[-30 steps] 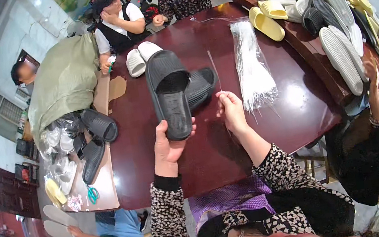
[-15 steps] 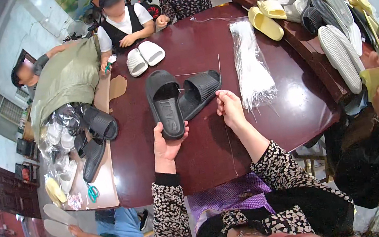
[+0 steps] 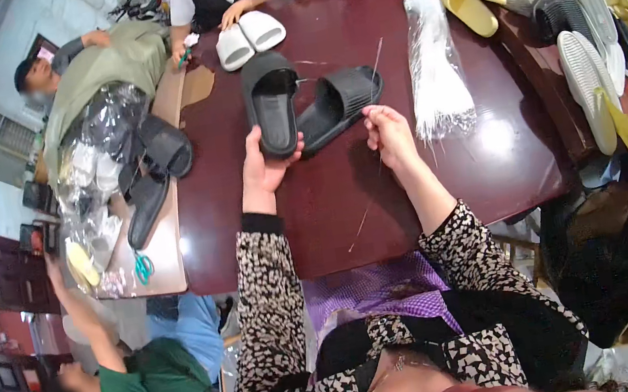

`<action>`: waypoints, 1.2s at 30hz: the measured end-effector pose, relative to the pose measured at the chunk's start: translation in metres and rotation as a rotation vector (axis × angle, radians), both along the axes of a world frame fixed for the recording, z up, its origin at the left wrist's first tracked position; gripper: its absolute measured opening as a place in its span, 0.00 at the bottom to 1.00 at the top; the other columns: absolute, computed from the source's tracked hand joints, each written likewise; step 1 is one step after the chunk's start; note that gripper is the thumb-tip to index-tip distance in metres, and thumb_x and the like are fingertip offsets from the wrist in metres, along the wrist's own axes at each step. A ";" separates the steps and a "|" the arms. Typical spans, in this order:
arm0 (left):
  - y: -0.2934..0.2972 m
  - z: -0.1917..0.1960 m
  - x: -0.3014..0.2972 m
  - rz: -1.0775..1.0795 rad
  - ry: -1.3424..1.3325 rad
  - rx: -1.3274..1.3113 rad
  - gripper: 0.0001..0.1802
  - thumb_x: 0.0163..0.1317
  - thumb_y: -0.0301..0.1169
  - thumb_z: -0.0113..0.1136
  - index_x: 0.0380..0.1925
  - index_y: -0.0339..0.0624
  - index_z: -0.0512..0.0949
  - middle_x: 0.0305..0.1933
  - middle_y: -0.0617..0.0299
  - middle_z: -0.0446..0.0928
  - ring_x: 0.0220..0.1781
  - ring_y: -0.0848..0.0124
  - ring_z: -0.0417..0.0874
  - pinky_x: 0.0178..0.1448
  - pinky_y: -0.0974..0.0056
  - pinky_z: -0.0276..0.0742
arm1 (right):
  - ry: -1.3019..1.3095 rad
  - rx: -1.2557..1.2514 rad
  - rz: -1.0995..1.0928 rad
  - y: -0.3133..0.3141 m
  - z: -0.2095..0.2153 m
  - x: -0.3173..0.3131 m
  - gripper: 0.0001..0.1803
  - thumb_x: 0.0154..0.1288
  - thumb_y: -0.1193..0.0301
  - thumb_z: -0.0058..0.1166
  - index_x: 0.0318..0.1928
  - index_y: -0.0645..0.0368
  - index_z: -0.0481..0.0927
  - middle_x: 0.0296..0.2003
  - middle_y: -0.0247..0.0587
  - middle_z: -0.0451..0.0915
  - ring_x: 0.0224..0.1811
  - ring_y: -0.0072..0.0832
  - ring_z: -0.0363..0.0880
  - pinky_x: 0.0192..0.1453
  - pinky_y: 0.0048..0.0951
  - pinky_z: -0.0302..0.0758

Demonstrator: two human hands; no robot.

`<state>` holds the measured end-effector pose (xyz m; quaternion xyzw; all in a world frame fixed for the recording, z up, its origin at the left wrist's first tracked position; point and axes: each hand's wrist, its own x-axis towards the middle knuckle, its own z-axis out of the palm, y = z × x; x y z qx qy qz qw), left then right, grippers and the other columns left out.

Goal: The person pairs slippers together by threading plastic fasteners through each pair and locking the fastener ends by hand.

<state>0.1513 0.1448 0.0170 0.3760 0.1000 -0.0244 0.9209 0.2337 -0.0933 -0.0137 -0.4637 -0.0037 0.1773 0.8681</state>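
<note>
I see my left hand [image 3: 262, 173] gripping the heel end of a black moulded foam slide sandal [image 3: 272, 102], thumb over its edge, the sandal lying on the dark red-brown polished bench [image 3: 377, 186]. A second black slide sandal [image 3: 341, 103] lies angled just beside it, touching at the heel. My right hand [image 3: 388, 130] pinches a thin pale plastic tie strip [image 3: 376, 77] that runs up over that second sandal. I judge the pairing is midway: both sandals sit together, but I cannot tell whether the strip passes through them yet, so fastening looks left to do. Near my right hand lies a clear bundle of tie strips [image 3: 435, 68]. A white pair of slides [image 3: 250, 37] sits farther off, and yellow slides [image 3: 468, 2] lie at the far right. Nothing blocks my hands.
</note>
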 end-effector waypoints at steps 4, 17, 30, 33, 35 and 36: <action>0.013 -0.006 0.009 0.177 0.134 0.396 0.28 0.61 0.52 0.49 0.43 0.34 0.72 0.37 0.50 0.78 0.37 0.59 0.81 0.36 0.58 0.81 | 0.009 0.021 -0.004 0.003 -0.001 -0.001 0.06 0.65 0.74 0.44 0.38 0.61 0.74 0.21 0.31 0.71 0.14 0.16 0.60 0.15 0.21 0.61; -0.003 -0.030 0.016 0.226 0.248 0.959 0.17 0.57 0.43 0.59 0.34 0.39 0.74 0.33 0.61 0.76 0.28 0.72 0.75 0.29 0.66 0.70 | -0.029 0.006 0.027 0.003 -0.005 -0.008 0.05 0.64 0.75 0.45 0.38 0.61 0.74 0.22 0.31 0.71 0.13 0.15 0.60 0.15 0.19 0.59; -0.063 -0.038 -0.023 0.516 -0.054 1.793 0.21 0.56 0.42 0.62 0.38 0.34 0.75 0.29 0.62 0.75 0.26 0.75 0.74 0.31 0.71 0.70 | -0.526 -0.356 -0.042 0.004 0.019 -0.029 0.08 0.64 0.73 0.45 0.35 0.63 0.77 0.20 0.35 0.75 0.20 0.24 0.73 0.25 0.26 0.69; -0.073 -0.023 -0.040 0.457 -0.159 1.338 0.16 0.58 0.36 0.60 0.40 0.34 0.76 0.30 0.63 0.76 0.26 0.76 0.74 0.32 0.72 0.70 | -0.725 -0.465 0.016 0.009 0.021 -0.051 0.08 0.62 0.72 0.46 0.33 0.64 0.77 0.22 0.41 0.77 0.23 0.32 0.77 0.29 0.30 0.72; -0.076 -0.018 -0.050 0.422 -0.198 1.114 0.14 0.60 0.33 0.59 0.40 0.34 0.76 0.30 0.64 0.77 0.26 0.76 0.74 0.32 0.72 0.70 | -0.941 -0.605 0.091 0.014 0.024 -0.069 0.08 0.61 0.72 0.47 0.32 0.64 0.77 0.24 0.49 0.79 0.27 0.40 0.80 0.32 0.35 0.74; -0.075 -0.017 -0.055 0.373 -0.197 1.019 0.12 0.60 0.31 0.58 0.41 0.34 0.76 0.31 0.64 0.77 0.27 0.77 0.74 0.33 0.73 0.70 | -0.941 -0.600 0.096 0.018 0.026 -0.076 0.08 0.61 0.72 0.47 0.32 0.64 0.77 0.24 0.49 0.79 0.27 0.40 0.80 0.32 0.35 0.74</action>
